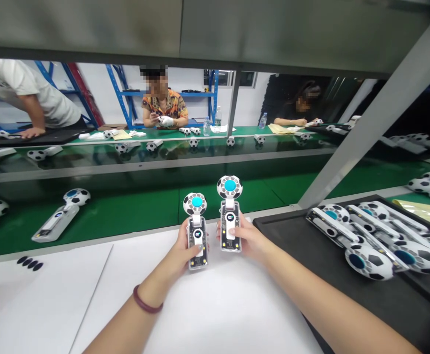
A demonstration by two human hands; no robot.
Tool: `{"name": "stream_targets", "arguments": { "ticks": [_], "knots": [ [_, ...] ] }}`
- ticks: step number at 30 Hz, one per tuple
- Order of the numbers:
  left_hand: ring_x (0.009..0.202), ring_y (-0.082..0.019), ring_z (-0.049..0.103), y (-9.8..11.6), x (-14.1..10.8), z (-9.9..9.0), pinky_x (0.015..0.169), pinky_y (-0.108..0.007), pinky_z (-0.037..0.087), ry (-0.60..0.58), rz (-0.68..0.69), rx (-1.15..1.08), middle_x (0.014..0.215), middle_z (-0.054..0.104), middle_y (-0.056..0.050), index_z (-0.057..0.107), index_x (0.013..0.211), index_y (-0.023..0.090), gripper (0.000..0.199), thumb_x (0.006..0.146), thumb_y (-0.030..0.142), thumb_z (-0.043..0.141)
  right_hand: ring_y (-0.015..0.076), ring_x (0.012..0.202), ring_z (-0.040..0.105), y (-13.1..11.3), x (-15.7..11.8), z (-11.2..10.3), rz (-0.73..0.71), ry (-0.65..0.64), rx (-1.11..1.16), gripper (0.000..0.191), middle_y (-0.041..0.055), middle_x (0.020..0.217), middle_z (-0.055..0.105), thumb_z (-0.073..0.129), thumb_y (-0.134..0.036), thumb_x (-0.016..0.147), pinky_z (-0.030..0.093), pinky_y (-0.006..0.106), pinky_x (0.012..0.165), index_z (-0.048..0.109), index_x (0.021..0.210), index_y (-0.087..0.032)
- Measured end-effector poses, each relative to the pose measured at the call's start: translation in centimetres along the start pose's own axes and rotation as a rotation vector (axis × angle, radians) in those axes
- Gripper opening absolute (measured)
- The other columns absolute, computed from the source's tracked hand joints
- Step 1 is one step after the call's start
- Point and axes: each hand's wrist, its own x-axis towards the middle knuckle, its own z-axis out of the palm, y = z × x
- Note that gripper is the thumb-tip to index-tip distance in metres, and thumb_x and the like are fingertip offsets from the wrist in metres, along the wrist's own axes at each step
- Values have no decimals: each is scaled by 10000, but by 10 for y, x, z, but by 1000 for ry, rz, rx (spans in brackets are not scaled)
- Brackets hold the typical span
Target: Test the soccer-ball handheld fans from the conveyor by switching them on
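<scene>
Left hand: closed around the left gadget, thumb on its front; hand above the white table.
Right hand: closed around the right gadget, thumb on its front; hand near the black tray.
Held gadgets: both roughly upright, ball-patterned heads up, blue centres and round displays facing the camera; a narrow gap separates them.
Left side: white surface extends from the left hand to four black ovals; a seam crosses it.
Right side: tray edge borders the table; grouped gadgets lie farther right in the tray.
Far side: table edge meets a green surface; a single gadget lies on it, well left of the hands.
Frame: slanted post descends beside the tray's far-left corner; overhead panel spans the view.
</scene>
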Motion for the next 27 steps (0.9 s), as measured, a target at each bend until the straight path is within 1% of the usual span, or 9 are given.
{"name": "stream_targets", "arguments": {
  "ticks": [2,5,15,19,27],
  "knots": [
    [752,-179,579,-1,0,-1,722,-353,455,-21,14,15,976,541,-44,175,1270,285,872,618,282,755,181,737,578,-1,0,0,-25,1,-12,511,16,819,599,666,-199,623,446,327,675,365,1034,-234],
    [760,-177,576,-1,0,-1,730,-360,456,-25,21,28,988,535,-48,156,1284,293,865,644,289,737,173,717,567,-1,0,-1,-35,14,-22,520,14,811,596,661,-193,619,438,316,654,356,1038,-234],
    [757,-182,596,0,1,-1,761,-378,459,0,5,19,1014,545,-47,182,1280,309,834,647,255,723,181,739,567,-1,2,-3,-25,44,-32,541,13,826,591,669,-190,587,441,328,672,362,1030,-241],
    [760,-196,608,0,1,-1,760,-395,466,-3,-3,20,1029,551,-60,194,1286,307,823,653,244,716,181,740,568,-1,2,-2,-24,30,-49,552,15,821,594,659,-186,601,444,332,675,345,1052,-232],
    [759,-208,611,2,1,0,761,-411,472,66,38,12,1029,558,-67,216,1289,299,834,633,257,730,177,741,563,1,3,-2,-17,39,-53,575,4,821,586,662,-168,591,440,318,658,344,1064,-235]
  ]
}}
